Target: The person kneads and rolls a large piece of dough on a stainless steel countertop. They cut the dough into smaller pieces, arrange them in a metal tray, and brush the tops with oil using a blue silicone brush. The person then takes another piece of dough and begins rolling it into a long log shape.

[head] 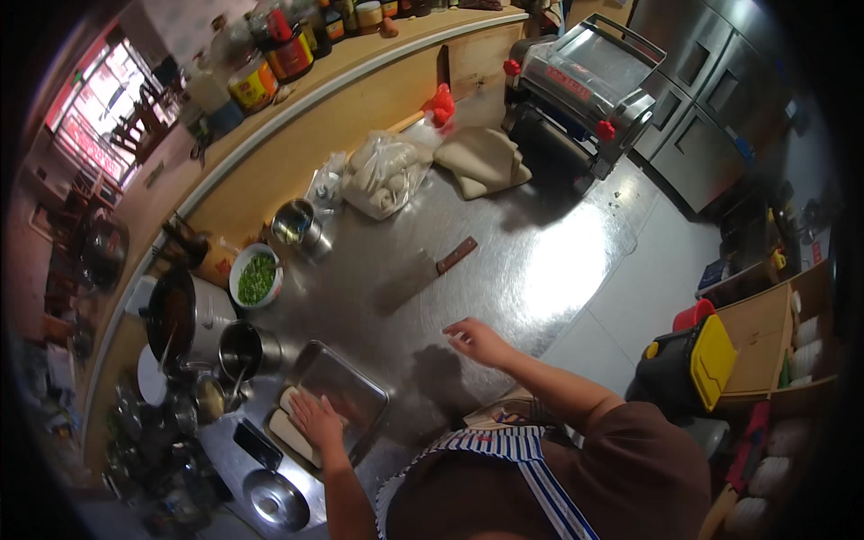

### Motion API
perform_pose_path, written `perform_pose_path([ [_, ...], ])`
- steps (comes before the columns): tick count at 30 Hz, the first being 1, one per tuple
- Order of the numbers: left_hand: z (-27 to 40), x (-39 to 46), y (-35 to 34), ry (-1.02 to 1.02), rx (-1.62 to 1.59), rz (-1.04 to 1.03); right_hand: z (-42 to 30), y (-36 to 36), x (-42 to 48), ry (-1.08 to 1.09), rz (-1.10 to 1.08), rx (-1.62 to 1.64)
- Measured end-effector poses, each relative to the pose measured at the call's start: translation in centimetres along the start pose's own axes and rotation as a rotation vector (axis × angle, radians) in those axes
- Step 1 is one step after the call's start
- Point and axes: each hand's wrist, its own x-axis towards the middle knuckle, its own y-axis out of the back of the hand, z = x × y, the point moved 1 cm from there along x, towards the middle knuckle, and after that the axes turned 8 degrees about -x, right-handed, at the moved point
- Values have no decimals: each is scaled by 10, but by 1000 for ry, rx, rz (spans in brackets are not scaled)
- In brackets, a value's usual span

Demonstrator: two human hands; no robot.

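Note:
My left hand (316,418) lies flat on white dough pieces (291,435) at the left end of a rectangular metal tray (344,371). The palm hides part of the dough; the far end of the tray is bare metal. Over the steel worktop (351,283), my right hand (479,343) hovers with fingers loosely bent and nothing in them. Beyond it a cleaver (422,277) rests flat, its wooden handle angled to the upper right. A folded sheet of dough (482,162) sits farther back, beside a clear plastic bag of dough (388,175).
A dough sheeter (584,88) stands at the far right of the worktop. Along the left are a bowl of chopped green onions (256,275), a large pot (202,317), a smaller metal pot (250,351), a black phone (258,444) and a metal lid (275,501). Bottles (290,50) line the ledge.

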Motion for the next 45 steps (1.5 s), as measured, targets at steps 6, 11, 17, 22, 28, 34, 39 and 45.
perform_pose_path([
  [6, 72, -4, 68, -53, -202, 223, 108, 156, 127, -154, 565, 141],
  [11, 218, 9, 38, -302, -514, 35, 204, 239, 271, -193, 868, -250],
  [17, 394, 67, -37, -717, -351, -185, 215, 279, 372, -424, 649, -280],
  [22, 416, 126, -78, -770, -158, -248, 185, 295, 376, -543, 409, -378],
  [28, 357, 199, -73, -399, -67, 21, 204, 301, 381, -556, 385, -195],
  [34, 388, 220, -35, -434, -500, 46, 151, 268, 371, -358, 558, -252],
  [39, 531, 240, -46, 297, -1830, -667, 86, 224, 329, 54, 597, -354],
  [45, 590, 277, -1, 313, -1421, -761, 57, 197, 265, 237, 386, -156],
])
